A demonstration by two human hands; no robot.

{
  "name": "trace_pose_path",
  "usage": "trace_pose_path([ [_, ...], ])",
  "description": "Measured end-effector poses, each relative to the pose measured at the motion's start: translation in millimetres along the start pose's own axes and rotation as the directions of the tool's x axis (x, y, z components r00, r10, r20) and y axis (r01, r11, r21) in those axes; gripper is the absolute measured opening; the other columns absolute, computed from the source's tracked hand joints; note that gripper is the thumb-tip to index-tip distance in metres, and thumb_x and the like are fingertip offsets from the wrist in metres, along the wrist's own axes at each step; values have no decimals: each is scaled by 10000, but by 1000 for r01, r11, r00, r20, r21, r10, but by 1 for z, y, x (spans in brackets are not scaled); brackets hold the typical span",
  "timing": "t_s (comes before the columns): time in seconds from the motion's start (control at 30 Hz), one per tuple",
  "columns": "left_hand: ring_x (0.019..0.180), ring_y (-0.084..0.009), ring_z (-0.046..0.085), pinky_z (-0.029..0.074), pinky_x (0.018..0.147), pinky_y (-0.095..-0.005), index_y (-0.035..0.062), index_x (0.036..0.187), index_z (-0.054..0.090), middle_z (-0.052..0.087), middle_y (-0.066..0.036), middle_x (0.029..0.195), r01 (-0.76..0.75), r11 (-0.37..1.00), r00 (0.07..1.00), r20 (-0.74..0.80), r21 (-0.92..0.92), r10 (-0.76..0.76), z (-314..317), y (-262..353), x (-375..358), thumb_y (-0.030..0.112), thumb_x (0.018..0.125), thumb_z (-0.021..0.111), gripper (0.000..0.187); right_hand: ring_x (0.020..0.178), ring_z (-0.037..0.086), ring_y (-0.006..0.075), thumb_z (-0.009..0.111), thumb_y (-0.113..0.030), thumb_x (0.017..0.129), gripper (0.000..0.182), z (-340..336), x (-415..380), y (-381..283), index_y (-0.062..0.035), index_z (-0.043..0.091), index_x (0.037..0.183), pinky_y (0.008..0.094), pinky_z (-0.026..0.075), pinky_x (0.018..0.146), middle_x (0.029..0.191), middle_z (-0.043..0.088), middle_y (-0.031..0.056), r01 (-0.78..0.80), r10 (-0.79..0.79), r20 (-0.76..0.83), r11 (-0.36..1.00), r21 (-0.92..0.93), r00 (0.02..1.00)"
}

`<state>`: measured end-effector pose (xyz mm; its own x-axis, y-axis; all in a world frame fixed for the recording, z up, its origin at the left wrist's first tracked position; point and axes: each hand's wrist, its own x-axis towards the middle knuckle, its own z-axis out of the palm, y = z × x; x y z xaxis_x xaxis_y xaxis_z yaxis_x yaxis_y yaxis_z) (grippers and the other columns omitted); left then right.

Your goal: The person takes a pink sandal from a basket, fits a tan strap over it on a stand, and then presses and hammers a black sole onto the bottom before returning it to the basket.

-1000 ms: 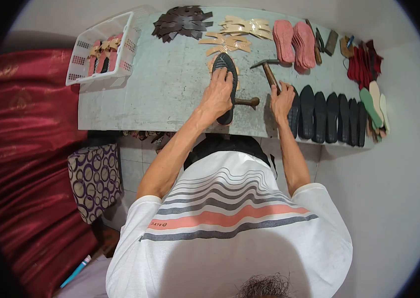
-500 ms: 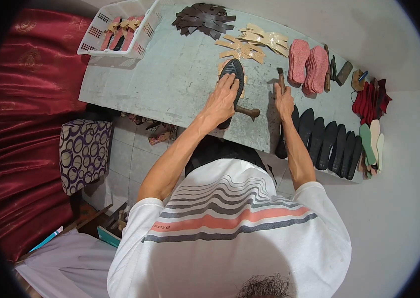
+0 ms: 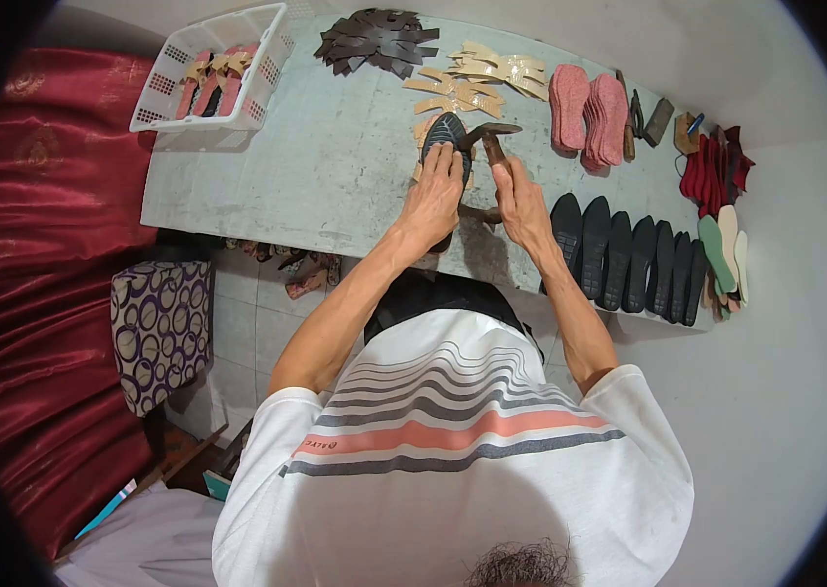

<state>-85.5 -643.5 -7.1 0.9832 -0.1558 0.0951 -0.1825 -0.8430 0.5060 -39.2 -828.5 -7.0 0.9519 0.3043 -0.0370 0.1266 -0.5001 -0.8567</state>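
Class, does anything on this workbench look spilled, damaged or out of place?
Nothing looks spilled or visibly damaged. The dark brown strap pieces lie in a splayed, overlapping heap, which looks untidy against the even row of black soles.

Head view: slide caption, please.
Left hand on a black sole, right hand gripping a hammer close by, over a pale worktable.

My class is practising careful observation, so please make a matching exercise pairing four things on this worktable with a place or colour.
Things:
1. Hammer
2. Basket
3. Two insole stacks
4. Sole by the hammer head

Place or colour:
A. Pink
B. Under the left hand
C. In the right hand
D. White

Pairs: 1-C, 2-D, 3-A, 4-B
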Motion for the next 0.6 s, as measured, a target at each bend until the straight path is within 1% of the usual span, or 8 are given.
trace_pose_path([
  [0.03,1491,-488,335,379,1221,-504,-143,1455,435,387,-347,1559,8,1000,1000,8,-1,-8,1,-1,0,-133,801,587,671,720,653,519,411,-462,1118,492,2,1,0,-13,539,1275,545,464,655,739,629,295,-6,7,27,999,-49,1000],
  [0.13,1481,-496,344,387,1210,-503,-170,1436,439,396,-369,1541,-56,997,998,12,47,55,1,-5,0,-126,801,596,656,752,643,550,413,-463,1118,490,8,3,-7,-14,534,1272,566,459,669,766,641,315,-30,28,-26,998,-47,999],
  [0.27,1460,-506,370,391,1203,-505,-199,1404,451,417,-392,1510,-64,996,998,-18,55,65,3,-4,0,-126,781,622,650,748,641,552,416,-464,1118,489,3,15,-20,-14,541,1261,565,456,661,777,641,324,-62,65,34,994,-88,997],
  [0.33,1458,-507,372,395,1201,-501,-200,1393,459,418,-395,1506,-50,998,999,-10,48,51,4,-3,2,-121,767,644,658,723,648,533,417,-464,1118,486,10,19,-22,-16,556,1246,553,457,645,751,638,311,13,-18,-34,993,-121,999],
  [0.43,1455,-511,372,404,1195,-490,-205,1372,471,420,-399,1498,-42,998,999,3,56,42,6,-3,2,-106,736,692,681,706,648,528,421,-467,1116,484,4,32,-36,-19,559,1236,555,451,631,726,632,304,-23,33,55,984,-174,998],
  [0.5,1455,-514,371,409,1191,-485,-208,1362,475,421,-401,1494,-44,997,999,4,61,44,7,-4,2,-96,720,719,697,722,654,538,425,-471,1114,476,12,38,-33,-26,553,1224,572,455,636,724,636,314,4,1,29,983,-182,1000],
  [0.57,1448,-511,369,425,1184,-470,-218,1348,484,428,-396,1483,-35,997,999,18,74,34,8,-4,3,-88,695,748,716,668,665,452,387,-489,1126,511,18,49,-23,-24,576,1219,499,467,622,761,665,243,86,-71,66,959,-270,995],
  [0.6,1448,-511,369,425,1184,-470,-218,1348,484,428,-396,1483,-32,997,999,17,71,31,10,-5,1,-88,695,748,716,668,665,452,387,-489,1126,511,19,49,-28,-24,576,1219,499,467,622,761,665,243,87,-70,70,958,-272,995],
])
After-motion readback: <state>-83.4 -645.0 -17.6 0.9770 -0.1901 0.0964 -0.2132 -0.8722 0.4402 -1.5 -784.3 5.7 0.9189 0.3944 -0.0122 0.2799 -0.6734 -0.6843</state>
